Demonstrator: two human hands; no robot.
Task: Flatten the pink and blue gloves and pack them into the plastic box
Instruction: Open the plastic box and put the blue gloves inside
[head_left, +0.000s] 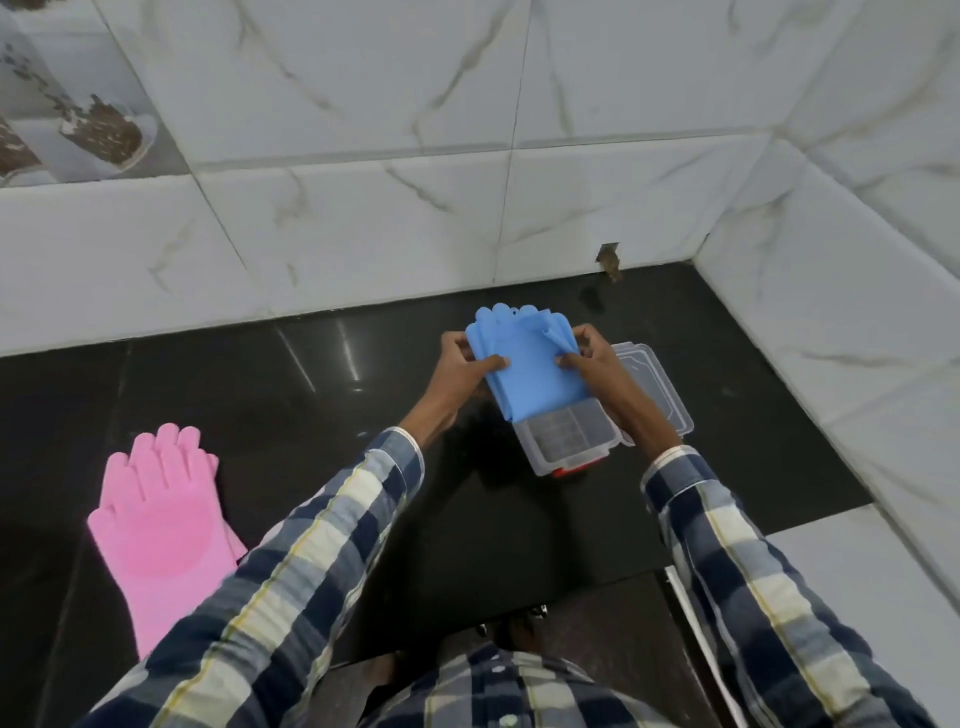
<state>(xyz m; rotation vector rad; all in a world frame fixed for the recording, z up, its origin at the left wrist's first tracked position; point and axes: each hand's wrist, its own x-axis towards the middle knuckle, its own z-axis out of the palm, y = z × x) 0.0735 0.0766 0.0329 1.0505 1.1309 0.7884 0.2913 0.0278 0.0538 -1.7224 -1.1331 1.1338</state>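
The head view looked down on a black polished desk (260, 405) set in a corner of white marble-patterned wall tiles (363, 218). The left hand (462, 364) gripped the left edge of the blue gloves (524, 358), thumb on top and fingers curled underneath. The right hand (592, 358) pinched the right side of the same gloves, thumb pressed on the upper surface. The blue gloves appeared stacked and partly folded, with the fingertips pointing toward the back wall. They were held between both hands directly over the far end of the plastic box (566, 441), covering that end; whether they touched the box rim could not be determined. The clear plastic box stood open on the desk, its near end uncovered, with a red part visible at its near lower edge. The clear lid (657, 384) lay just beside the box on its right. The pink gloves (161, 519) lay flat on the desk well to the left, fingers pointing away from the person, the cuff partly hidden under the checked left sleeve (291, 561).
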